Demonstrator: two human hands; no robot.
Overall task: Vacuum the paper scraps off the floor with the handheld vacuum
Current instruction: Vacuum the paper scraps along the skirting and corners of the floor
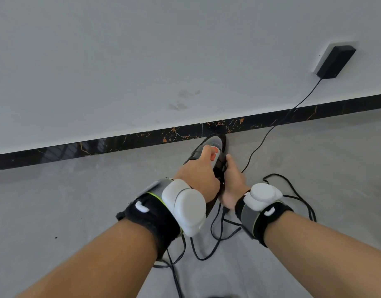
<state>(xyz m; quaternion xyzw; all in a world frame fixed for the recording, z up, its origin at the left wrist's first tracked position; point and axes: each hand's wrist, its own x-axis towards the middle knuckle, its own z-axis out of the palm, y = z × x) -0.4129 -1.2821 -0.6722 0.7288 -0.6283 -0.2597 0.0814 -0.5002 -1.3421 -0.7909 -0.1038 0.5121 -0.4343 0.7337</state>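
Left hand [198, 177] is wrapped around the handheld vacuum [215, 147], thumb by its orange button; right hand [233, 181] is closed on the vacuum's lower right side. Vacuum nose sits at the black baseboard [142, 138] on the grey floor [77, 201]. Its dust container is hidden; black cable [269, 131] runs to a wall adapter [336, 61].

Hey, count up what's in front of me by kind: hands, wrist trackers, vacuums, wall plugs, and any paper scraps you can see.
Hands: 2, left hand and right hand, both on the vacuum
Wrist trackers: 2, left one, right one
Handheld vacuum: 1
Wall adapter with black cable: 1
Paper scraps: 0 visible
Total: 6
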